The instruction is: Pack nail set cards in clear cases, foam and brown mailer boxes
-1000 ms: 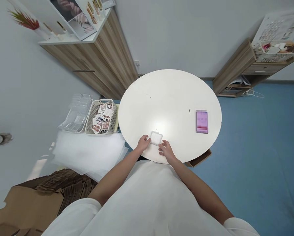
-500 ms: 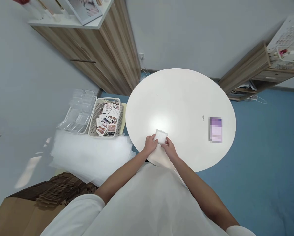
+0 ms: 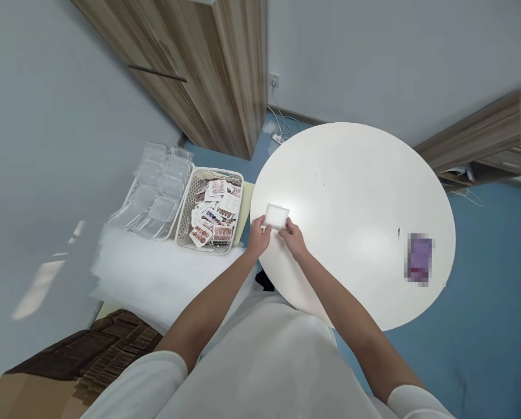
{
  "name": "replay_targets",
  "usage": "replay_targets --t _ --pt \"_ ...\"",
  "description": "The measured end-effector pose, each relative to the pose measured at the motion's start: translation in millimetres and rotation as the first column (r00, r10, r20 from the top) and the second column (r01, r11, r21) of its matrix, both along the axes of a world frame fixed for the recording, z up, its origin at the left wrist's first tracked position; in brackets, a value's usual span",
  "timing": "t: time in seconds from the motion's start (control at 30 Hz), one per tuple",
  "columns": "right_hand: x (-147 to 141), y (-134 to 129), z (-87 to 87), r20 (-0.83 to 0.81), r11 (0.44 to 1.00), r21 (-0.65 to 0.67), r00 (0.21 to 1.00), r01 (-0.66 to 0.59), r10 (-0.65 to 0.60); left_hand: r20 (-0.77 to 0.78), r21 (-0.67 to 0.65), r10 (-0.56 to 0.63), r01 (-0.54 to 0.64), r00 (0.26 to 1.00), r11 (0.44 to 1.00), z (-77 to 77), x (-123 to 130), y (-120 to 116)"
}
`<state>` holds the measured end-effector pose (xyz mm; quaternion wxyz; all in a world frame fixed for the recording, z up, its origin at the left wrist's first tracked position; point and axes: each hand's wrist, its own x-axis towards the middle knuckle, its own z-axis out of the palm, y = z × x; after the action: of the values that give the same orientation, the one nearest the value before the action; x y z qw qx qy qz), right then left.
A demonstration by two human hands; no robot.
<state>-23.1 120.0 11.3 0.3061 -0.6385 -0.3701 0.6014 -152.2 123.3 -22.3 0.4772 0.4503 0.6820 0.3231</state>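
A small white, flat rectangular packet (image 3: 277, 216) is held between both hands above the near left part of the round white table (image 3: 352, 174). My left hand (image 3: 259, 235) pinches its lower left corner with thumb and fingers. At its lower right corner, my right hand (image 3: 293, 237) grips the edge, fingers closed. The packet looks slightly tilted, and its contents are too small to make out.
Left of the table stand a white basket (image 3: 179, 224) of printed nail cards (image 3: 217, 212) and a basket of clear plastic boxes (image 3: 156, 180). White sheets (image 3: 147, 270) lie before them, brown cardboard (image 3: 38, 390) nearer me. A blurred purple item (image 3: 420, 258) rests at the table's right.
The view has turned toward the left, so the table and baskets appear farther right. Both hands still hold the white packet, now raised a little and nearer the table's left edge.
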Motion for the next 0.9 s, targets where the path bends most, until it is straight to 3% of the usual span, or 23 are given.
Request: replay_targets --t 0.2,0.4,0.53,0.73,0.9 --pt "-17.9 19.1 -6.9 -0.035 0.999 0.039 0.999 0.024 -0.022 0.016 0.053 0.006 -0.007 1.000 0.999 -4.3 -11.7 17.6" --pt "-19.0 20.3 -15.7 -0.037 0.999 0.031 0.998 0.043 -0.042 -0.016 0.095 -0.020 0.021 1.000 0.995 -6.4 -11.6 16.8" --pt "-12.5 17.5 -25.1 -0.158 0.996 -0.001 0.984 0.084 -0.083 -0.040 0.097 -0.023 0.026 0.999 0.995 -7.9 -9.9 13.6" --pt "3.8 -3.1 -34.6 -0.221 0.992 -0.014 0.968 0.122 -0.122 -0.084 0.104 -0.017 0.026 0.996 0.994 -11.2 -5.4 0.3" --pt "23.8 -40.2 -25.8 -0.206 0.997 -0.060 0.976 0.056 -0.067 -0.106 0.109 0.018 -0.006 0.994 0.994 -4.1 2.5 -30.2"
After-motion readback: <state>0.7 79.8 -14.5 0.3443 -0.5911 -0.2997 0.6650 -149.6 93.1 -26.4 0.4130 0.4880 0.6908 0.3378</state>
